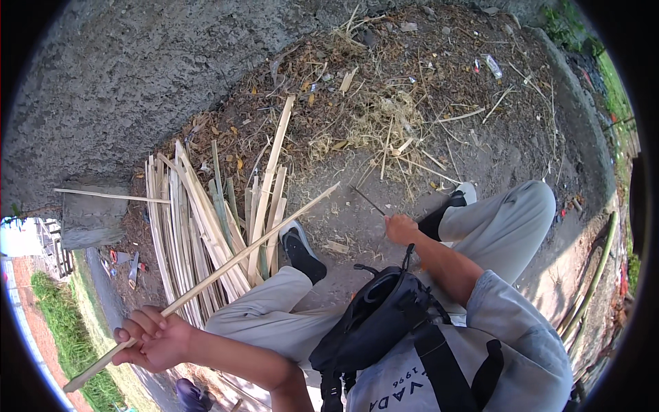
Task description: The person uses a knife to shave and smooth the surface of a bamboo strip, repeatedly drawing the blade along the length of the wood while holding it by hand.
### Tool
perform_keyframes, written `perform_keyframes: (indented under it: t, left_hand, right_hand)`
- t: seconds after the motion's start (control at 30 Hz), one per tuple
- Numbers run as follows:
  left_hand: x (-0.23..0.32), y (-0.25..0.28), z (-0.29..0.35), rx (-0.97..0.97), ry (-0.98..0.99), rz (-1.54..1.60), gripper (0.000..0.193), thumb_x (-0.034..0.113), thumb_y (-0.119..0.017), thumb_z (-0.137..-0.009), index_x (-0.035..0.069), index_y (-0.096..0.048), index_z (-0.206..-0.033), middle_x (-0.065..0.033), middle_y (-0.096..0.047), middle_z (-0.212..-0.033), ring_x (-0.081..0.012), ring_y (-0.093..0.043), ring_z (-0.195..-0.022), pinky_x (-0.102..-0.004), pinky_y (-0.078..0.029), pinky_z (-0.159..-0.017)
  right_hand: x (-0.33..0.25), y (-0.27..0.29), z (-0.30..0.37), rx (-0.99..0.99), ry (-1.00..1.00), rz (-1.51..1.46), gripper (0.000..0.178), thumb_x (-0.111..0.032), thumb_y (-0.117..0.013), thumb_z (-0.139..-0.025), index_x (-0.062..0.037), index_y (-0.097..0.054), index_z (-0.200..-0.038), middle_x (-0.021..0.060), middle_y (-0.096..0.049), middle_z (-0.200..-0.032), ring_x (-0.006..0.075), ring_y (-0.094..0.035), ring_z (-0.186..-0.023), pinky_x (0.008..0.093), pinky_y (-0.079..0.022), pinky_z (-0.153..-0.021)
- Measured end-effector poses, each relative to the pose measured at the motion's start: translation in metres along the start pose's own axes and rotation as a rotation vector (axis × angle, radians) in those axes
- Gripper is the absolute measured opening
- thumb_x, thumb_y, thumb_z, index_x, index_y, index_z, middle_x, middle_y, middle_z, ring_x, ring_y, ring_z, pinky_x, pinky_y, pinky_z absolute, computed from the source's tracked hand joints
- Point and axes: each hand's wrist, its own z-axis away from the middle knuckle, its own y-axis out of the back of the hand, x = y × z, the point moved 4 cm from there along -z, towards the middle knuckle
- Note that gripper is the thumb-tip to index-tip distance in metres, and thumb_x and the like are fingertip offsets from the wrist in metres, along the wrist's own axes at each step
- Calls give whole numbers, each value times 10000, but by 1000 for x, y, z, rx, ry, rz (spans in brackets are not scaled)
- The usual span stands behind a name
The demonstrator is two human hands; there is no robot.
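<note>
My left hand (156, 338) is closed round the lower part of a long pale bamboo strip (254, 247). The strip slants up and to the right, and its far tip hangs over the ground between my feet. A fist is what my right hand (400, 229) makes, in front of my right shin, round the handle of a knife (368, 199). Its thin dark blade points up and left, close to the strip's tip but apart from it. The handle is hidden inside my fingers. Beneath the held strip lies a pile of split bamboo strips (195, 237), by my left foot.
Shavings (388, 120) and dry leaves litter the dirt ahead. A rough concrete wall (158, 75) rises at the far left. Saw-like tools (133, 270) lie left of the pile. A black bag (364, 312) hangs at my front. Green poles (597, 271) lie at the right.
</note>
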Motion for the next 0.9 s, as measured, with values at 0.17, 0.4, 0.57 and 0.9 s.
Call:
perform_keyframes:
  t: [0.17,0.4,0.57,0.9]
  left_hand:
    - [19,15,-5,142,-190,-37,483,464,-426,-940,23,-539,-779,-5,-315,-541,-114,-245,-441,-243,-237,-391]
    - [-28,22,13,193,-79,-116,518,490,-358,-957,35,-557,-810,-23,-379,-527,-113,-293,-405,-225,-259,-371]
    - [-48,23,16,229,1,-125,520,485,-346,-963,44,-587,-828,-35,-395,-497,-109,-311,-383,-221,-273,-357]
    - [-50,28,14,272,19,-129,507,485,-363,-958,54,-592,-818,-29,-393,-500,-110,-304,-386,-219,-267,-364]
  right_hand:
    - [-9,4,1,-37,13,86,489,-363,-367,-939,33,-654,-932,274,-630,-966,435,-612,-929,481,-485,-838]
    - [-3,17,1,44,-8,-2,554,-424,-388,-923,58,-657,-879,297,-628,-912,465,-600,-909,498,-475,-834]
    - [-7,43,-11,412,-60,-215,595,-437,-380,-926,79,-641,-786,332,-588,-743,487,-591,-802,520,-471,-770]
    - [-15,83,21,202,86,-53,569,-424,-428,-908,91,-630,-774,321,-594,-747,480,-594,-786,493,-473,-776]
